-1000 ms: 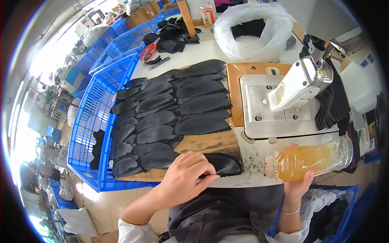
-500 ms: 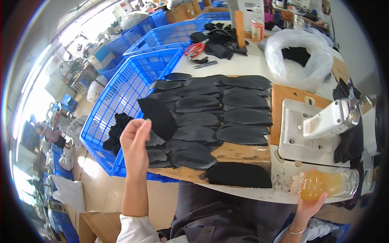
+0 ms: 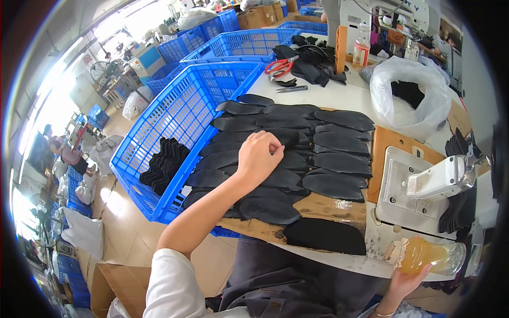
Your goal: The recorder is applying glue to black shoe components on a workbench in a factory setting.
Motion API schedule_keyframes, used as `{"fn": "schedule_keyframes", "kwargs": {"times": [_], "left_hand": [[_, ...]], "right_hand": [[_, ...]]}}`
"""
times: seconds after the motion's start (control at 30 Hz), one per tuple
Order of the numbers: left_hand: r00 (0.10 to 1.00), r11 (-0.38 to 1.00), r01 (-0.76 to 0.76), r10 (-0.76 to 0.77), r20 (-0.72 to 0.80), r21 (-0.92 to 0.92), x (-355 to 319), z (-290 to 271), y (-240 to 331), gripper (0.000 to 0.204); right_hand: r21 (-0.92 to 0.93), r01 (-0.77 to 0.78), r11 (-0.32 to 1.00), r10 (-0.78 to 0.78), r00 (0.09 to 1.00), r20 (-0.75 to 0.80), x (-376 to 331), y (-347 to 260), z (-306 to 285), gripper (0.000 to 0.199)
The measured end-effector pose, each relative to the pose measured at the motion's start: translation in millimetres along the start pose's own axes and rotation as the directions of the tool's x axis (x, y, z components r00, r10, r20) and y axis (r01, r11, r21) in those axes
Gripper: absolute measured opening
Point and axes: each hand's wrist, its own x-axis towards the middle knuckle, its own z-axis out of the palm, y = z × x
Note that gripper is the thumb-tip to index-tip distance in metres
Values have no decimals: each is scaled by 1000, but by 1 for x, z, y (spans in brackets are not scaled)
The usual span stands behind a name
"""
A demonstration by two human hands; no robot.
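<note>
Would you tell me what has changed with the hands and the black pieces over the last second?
The left hand left the dark piece at the table's near edge, swung out over the blue crate carrying a black piece, and now rests on the rows of black cut pieces, no piece held up. The right hand still holds the bottle of orange liquid; the sewing machine is unchanged.

Flat black leaf-shaped fabric pieces [image 3: 297, 159] overlap in rows along the table's left edge; clear orange-liquid bottle [image 3: 432, 255] lies tilted at its near edge.
</note>
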Motion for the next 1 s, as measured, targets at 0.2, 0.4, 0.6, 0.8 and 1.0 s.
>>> {"fn": "schedule_keyframes", "kwargs": {"times": [0.2, 0.4, 0.6, 0.8, 1.0], "left_hand": [[962, 997, -61, 69, 263, -35, 1, -13, -1, 16], [982, 997, 60, -50, 183, -50, 11, -30, 2, 21], [962, 962, -223, 244, 123, -161, -12, -48, 4, 9], [942, 954, -283, 296, 160, -98, -1, -34, 0, 8], [916, 956, -273, 291, 275, -102, 2, -28, 1, 12]], "right_hand": [[39, 10, 999, -10, 1000, -9, 1, -1, -15, 61], [49, -11, 999, 7, 997, 76, 3, 1, -17, 61], [-8, 2, 1000, -1, 981, 196, 4, -2, -23, 60], [-8, -11, 1000, 12, 996, 89, 8, -2, -23, 58], [-3, -12, 1000, 12, 997, 78, 8, -4, -22, 57]]}}
